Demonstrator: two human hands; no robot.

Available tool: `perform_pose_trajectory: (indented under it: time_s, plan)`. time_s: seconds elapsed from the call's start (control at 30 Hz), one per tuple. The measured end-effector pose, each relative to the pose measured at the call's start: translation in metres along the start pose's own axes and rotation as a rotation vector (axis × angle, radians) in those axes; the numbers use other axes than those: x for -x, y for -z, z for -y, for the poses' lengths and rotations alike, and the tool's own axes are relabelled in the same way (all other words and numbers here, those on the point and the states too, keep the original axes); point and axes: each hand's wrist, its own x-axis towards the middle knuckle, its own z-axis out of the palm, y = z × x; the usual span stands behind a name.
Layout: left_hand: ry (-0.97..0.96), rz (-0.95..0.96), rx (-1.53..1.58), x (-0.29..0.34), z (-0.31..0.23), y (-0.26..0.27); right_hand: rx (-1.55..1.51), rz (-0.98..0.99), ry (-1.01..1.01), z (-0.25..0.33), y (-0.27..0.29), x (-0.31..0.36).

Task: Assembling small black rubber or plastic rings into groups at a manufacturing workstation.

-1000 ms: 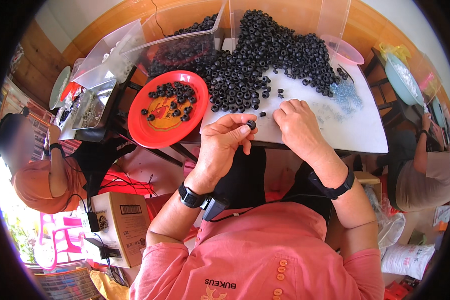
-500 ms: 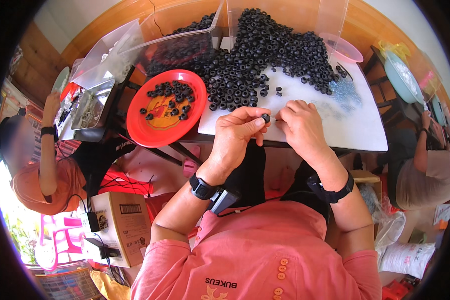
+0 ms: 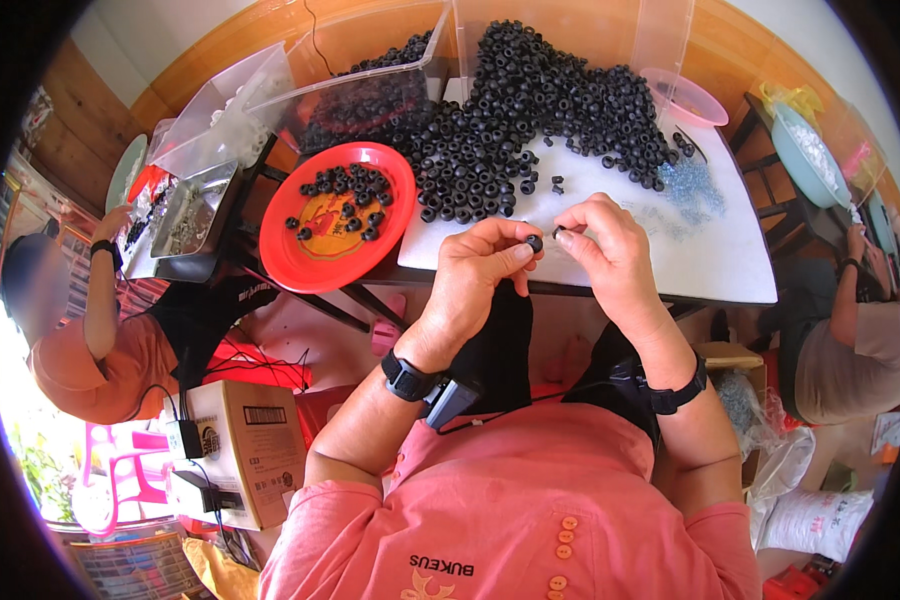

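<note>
My left hand [image 3: 470,275] pinches a small round black part with a hole [image 3: 534,242] between thumb and forefinger, just over the near edge of the white-topped table [image 3: 530,273]. Close beside it on the right, my right hand [image 3: 612,250] is closed in a pinch on a tiny dark piece [image 3: 559,231], too small to name. A slight gap separates the two held things. Beyond both hands spreads a large heap of black ring-shaped parts [image 3: 490,140]. To the left, a red plate [image 3: 273,250] carries several black parts.
A clear plastic bin [image 3: 370,85] of black parts stands behind the plate. Tiny clear bluish pieces [image 3: 692,190] lie at the table's right, below a pink bowl [image 3: 705,112]. One person [image 3: 95,340] works at left, another [image 3: 850,340] at right. A cardboard box [image 3: 245,450] sits lower left.
My right hand has turned and lifted slightly, its thumb and forefinger now showing the tiny dark piece. My left hand keeps its hold almost unmoved. The person at left has lowered a hand toward the tray.
</note>
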Motion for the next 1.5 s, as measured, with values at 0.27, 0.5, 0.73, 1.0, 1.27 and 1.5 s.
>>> perform_pose_trajectory:
  time_s: [0.27, 0.5, 0.73, 1.0, 1.27, 1.5]
  plan:
    - [-0.009, -0.016, -0.040, -0.003, 0.002, -0.002, -0.286, -0.025, -0.078, 0.007, -0.006, -0.007]
    - [-0.024, -0.012, -0.013, -0.004, 0.004, -0.002, -0.230, 0.014, -0.033, 0.005, -0.011, -0.005]
    - [-0.009, -0.023, -0.024, -0.002, 0.003, -0.002, -0.332, 0.057, -0.096, 0.003, -0.008, -0.004]
    - [0.010, -0.034, -0.043, 0.000, 0.003, -0.002, -0.477, 0.026, -0.195, 0.007, -0.014, 0.008]
    - [-0.008, -0.086, -0.044, 0.002, 0.005, -0.005, -0.465, 0.046, -0.230, 0.003, -0.012, 0.006]
    - [0.003, -0.076, -0.052, 0.001, 0.004, -0.006, -0.055, 0.026, 0.033, 0.011, -0.006, 0.004]
